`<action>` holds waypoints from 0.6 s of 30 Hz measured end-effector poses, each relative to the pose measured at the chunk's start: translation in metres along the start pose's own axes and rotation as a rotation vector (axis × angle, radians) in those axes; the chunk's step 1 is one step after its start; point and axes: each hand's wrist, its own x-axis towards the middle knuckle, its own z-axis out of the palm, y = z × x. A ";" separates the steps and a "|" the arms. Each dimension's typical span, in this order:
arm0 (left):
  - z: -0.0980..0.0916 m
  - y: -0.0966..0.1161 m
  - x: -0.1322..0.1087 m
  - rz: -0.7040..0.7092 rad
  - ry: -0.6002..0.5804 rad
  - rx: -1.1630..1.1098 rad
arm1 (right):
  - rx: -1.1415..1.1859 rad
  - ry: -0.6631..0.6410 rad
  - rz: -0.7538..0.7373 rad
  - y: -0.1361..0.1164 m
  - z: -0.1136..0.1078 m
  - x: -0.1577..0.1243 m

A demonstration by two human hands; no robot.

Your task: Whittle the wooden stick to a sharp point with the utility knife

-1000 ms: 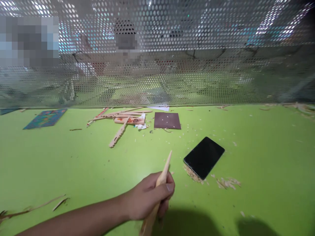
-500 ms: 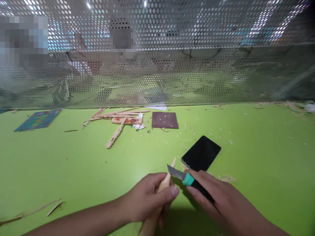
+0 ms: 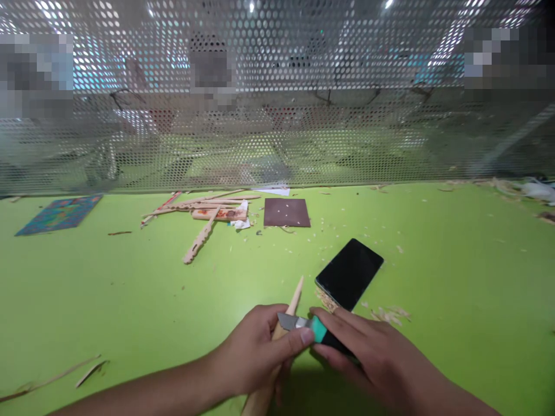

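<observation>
My left hand (image 3: 264, 349) is wrapped round a pale wooden stick (image 3: 296, 293) with a narrow pointed tip that slants up and away. The stick's thicker end runs down out of the picture. In my right hand (image 3: 377, 352) is a utility knife (image 3: 318, 330) with a green and black handle. Its blade lies across the stick just below the narrow part, close to my left thumb. Curled wood shavings (image 3: 327, 300) lie just beyond my right fingers, by a dark phone (image 3: 350, 273).
Several carved wooden sticks (image 3: 202, 236) lie at the back left, near a brown square sheet (image 3: 287, 212). A colourful patterned board (image 3: 60, 215) is farther left. Perforated metal mesh (image 3: 260, 138) stands along the green table's back edge. Loose strips (image 3: 90, 374) lie at the front left.
The knife blade has moved down and left along the stick, from the narrow tip to the thicker part by my left thumb. My right hand has come closer to my left.
</observation>
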 end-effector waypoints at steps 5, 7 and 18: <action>0.004 0.003 -0.001 0.038 0.071 0.090 | -0.119 0.125 0.004 -0.003 0.003 0.004; 0.006 0.003 -0.002 0.036 0.097 0.099 | -0.182 0.173 0.000 -0.002 0.000 0.007; 0.006 -0.002 -0.004 0.020 0.028 -0.028 | -0.142 0.093 -0.002 0.010 -0.010 0.009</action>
